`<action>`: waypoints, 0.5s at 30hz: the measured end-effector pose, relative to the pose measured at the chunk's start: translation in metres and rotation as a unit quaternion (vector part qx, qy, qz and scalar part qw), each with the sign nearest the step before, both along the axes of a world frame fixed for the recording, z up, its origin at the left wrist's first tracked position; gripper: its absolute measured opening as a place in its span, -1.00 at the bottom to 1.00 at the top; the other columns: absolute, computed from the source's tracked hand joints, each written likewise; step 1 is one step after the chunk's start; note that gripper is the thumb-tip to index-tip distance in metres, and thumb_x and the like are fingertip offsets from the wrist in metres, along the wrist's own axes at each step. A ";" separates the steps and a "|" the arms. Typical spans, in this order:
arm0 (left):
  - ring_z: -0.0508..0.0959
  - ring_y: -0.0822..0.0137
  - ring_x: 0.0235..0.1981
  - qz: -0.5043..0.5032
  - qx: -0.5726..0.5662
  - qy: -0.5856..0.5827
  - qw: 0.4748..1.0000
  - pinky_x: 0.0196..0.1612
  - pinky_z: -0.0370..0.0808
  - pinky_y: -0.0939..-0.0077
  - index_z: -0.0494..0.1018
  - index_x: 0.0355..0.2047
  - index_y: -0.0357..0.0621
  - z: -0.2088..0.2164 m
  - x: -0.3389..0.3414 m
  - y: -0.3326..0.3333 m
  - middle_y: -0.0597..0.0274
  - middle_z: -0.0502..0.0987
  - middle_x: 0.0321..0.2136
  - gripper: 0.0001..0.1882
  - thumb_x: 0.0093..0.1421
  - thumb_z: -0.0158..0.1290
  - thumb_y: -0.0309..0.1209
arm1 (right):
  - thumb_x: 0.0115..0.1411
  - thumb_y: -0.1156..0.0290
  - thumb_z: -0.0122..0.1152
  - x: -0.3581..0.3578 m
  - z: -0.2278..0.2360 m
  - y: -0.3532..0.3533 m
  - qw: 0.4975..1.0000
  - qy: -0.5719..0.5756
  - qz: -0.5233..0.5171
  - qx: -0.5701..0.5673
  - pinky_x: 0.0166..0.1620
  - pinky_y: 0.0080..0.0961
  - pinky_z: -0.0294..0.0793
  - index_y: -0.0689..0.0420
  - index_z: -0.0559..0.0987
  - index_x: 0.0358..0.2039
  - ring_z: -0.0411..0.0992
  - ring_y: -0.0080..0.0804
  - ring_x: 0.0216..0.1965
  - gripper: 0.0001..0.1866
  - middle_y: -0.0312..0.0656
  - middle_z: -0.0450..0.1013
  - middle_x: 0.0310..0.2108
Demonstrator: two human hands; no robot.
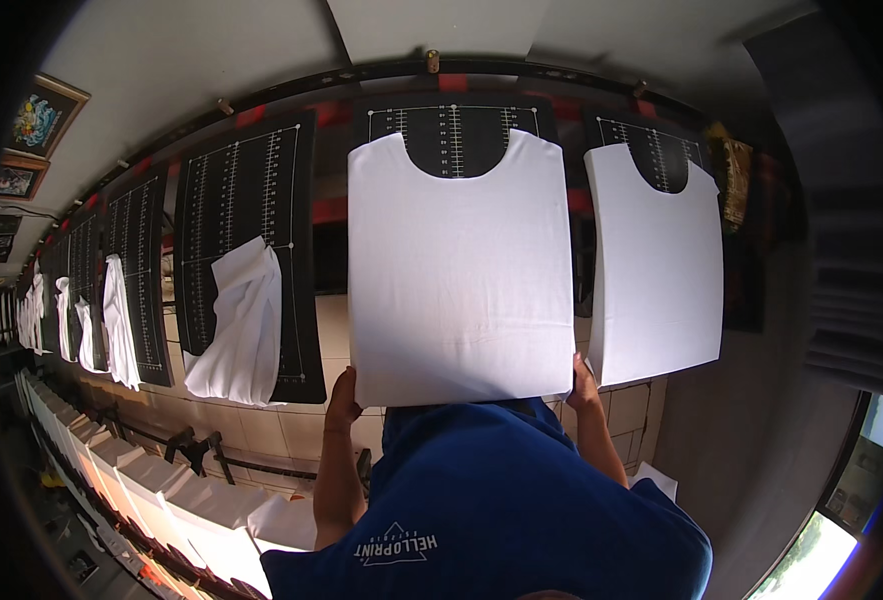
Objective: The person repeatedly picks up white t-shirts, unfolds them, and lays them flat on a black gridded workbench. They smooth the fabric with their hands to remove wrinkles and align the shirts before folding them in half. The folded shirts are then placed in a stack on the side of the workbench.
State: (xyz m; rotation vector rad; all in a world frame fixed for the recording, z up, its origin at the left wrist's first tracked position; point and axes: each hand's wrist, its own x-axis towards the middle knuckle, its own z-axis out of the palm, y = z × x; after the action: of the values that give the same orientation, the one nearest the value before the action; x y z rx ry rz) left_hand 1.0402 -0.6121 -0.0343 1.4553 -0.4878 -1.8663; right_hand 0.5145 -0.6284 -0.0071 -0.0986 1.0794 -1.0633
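Both palms and most fingers are hidden behind the lower corners of the white shirt (459, 270); only the backs of the left hand (342, 392) and right hand (583, 380) show. Fingers grip the shirt's bottom hem, one hand at each corner. The shirt lies flat over a black ruled platen (453, 135), directly above the fingers. Narrow gaps separate it from a second dressed platen (653, 265) right of the right hand and a crumpled shirt (241, 325) left of the left hand. More platens recede leftward. Tiled floor (261, 435) lies below.
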 end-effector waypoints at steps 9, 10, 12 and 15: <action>0.54 0.19 0.00 0.140 0.057 0.128 0.980 0.01 0.55 0.26 0.28 0.21 -0.25 0.015 -0.007 0.011 0.10 0.49 0.01 -0.42 0.42 -0.16 -0.02 | 0.32 -0.04 0.11 0.000 -0.005 0.021 1.000 0.007 -0.020 0.009 0.20 -0.11 0.39 0.16 0.33 0.24 0.41 -0.17 0.14 -0.35 -0.10 0.42 0.14; 0.53 0.19 0.03 0.137 0.060 0.128 0.980 0.04 0.54 0.26 0.26 0.22 -0.25 0.014 -0.008 0.012 0.09 0.48 0.05 -0.44 0.44 -0.20 -0.05 | 0.34 -0.03 0.10 0.001 -0.001 0.019 1.000 0.010 0.016 -0.004 0.19 -0.15 0.40 0.17 0.35 0.23 0.41 -0.20 0.14 -0.37 -0.11 0.42 0.14; 0.54 0.18 -0.01 0.164 0.069 0.141 0.974 0.01 0.55 0.24 0.25 0.23 -0.25 0.011 -0.010 0.012 0.09 0.50 0.00 -0.42 0.42 -0.15 -0.04 | 0.40 -0.02 -0.03 -0.003 0.010 0.013 0.988 0.103 0.112 0.026 0.12 -0.28 0.43 0.21 0.39 0.20 0.42 -0.31 0.10 -0.41 -0.14 0.47 0.06; 0.54 0.17 -0.01 0.183 0.059 0.144 0.971 0.00 0.55 0.23 0.24 0.24 -0.24 0.017 -0.016 0.005 0.09 0.50 -0.01 -0.42 0.41 -0.14 -0.04 | 0.44 0.00 -0.12 -0.009 0.030 -0.001 0.942 0.260 0.200 0.072 0.06 -0.38 0.41 0.28 0.45 0.16 0.44 -0.36 0.00 -0.41 -0.12 0.50 -0.02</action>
State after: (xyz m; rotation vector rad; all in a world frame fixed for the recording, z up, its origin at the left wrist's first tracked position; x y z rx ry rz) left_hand 1.0241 -0.6068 -0.0170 1.2214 0.0324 -1.7850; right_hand 0.5052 -0.6296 0.0232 -0.4846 1.5307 -0.5937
